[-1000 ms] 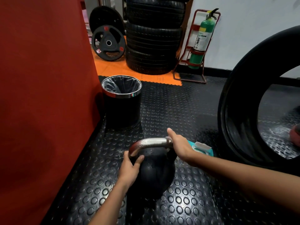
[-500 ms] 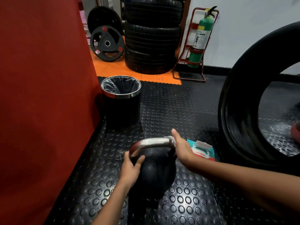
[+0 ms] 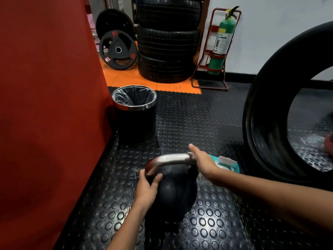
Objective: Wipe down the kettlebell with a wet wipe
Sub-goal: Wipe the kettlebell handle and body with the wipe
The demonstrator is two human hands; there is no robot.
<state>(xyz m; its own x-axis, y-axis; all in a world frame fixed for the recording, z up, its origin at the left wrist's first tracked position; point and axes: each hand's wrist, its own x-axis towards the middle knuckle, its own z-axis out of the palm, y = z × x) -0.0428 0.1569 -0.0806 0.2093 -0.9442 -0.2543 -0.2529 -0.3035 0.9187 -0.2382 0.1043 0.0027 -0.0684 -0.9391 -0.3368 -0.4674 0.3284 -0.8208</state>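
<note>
The kettlebell (image 3: pixel 173 192) stands on the studded floor at lower centre, its handle running left to right. The left hand (image 3: pixel 146 190) grips the handle's left end; the right hand (image 3: pixel 201 163) curls round its right end, nearest the wipe pack (image 3: pixel 226 164) just beyond.
</note>
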